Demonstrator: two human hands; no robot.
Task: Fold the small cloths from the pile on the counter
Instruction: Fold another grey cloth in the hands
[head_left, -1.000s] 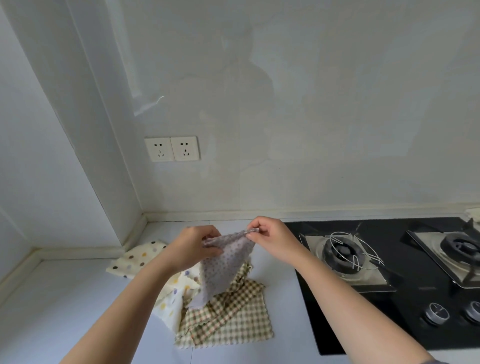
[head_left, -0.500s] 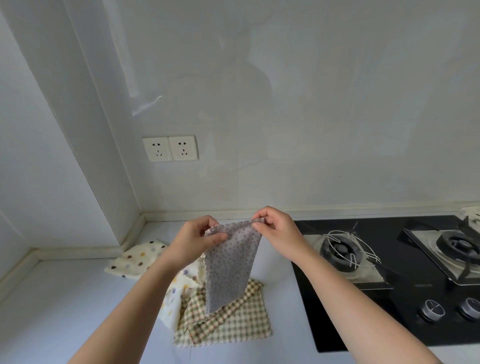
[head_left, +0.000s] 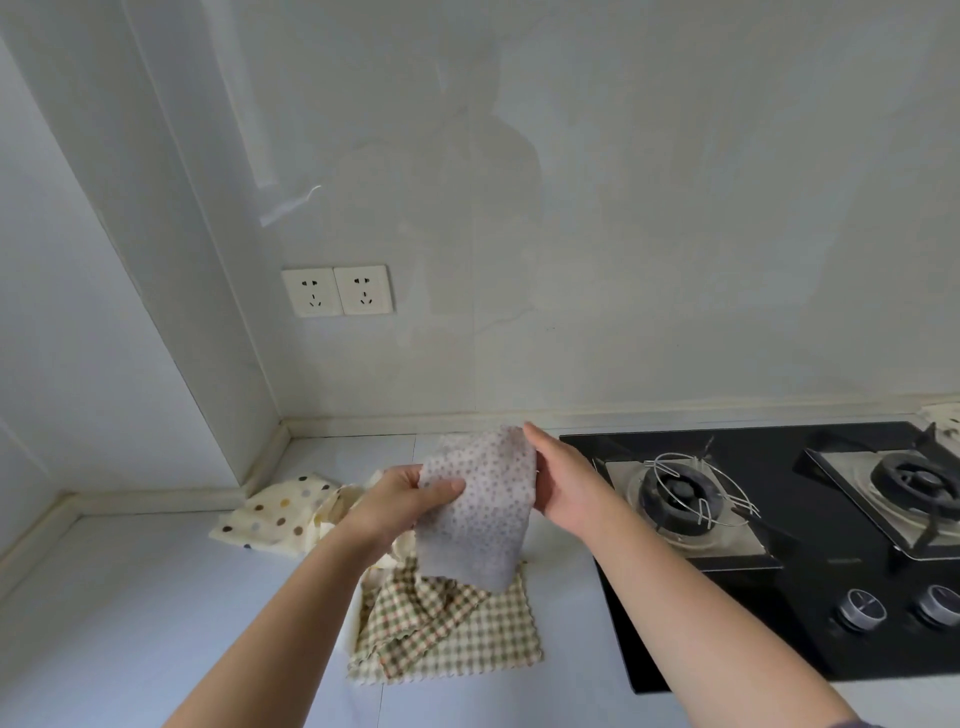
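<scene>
1. At the far left, a cream cloth with coloured spots (head_left: 275, 512) lies crumpled on the pale counter (head_left: 156, 597), close to the wall corner. Above it on the wall I see a double socket (head_left: 337, 291).
2. My feed shows the left hand (head_left: 400, 501) raised above the pile. Its thumb is pressed across the front of the grey dotted cloth (head_left: 478, 514) at that cloth's left edge, and its fingers are curled behind, so it pinches the fabric.
3. The grey dotted cloth is held up in the air between both hands, above the pile. Its lower end hangs down just over the checked cloth.
4. The checked cloth (head_left: 447, 629), green and brown on cream, lies rumpled on the counter nearer to me, partly over the spotted one.
5. The right hand (head_left: 563, 483) lies along the grey cloth's right edge with its fingers fairly straight. The thumb is hidden, so I cannot tell whether it grips the fabric.
6. To the right sits a black gas hob (head_left: 727, 613) with two burners and two knobs.
</scene>
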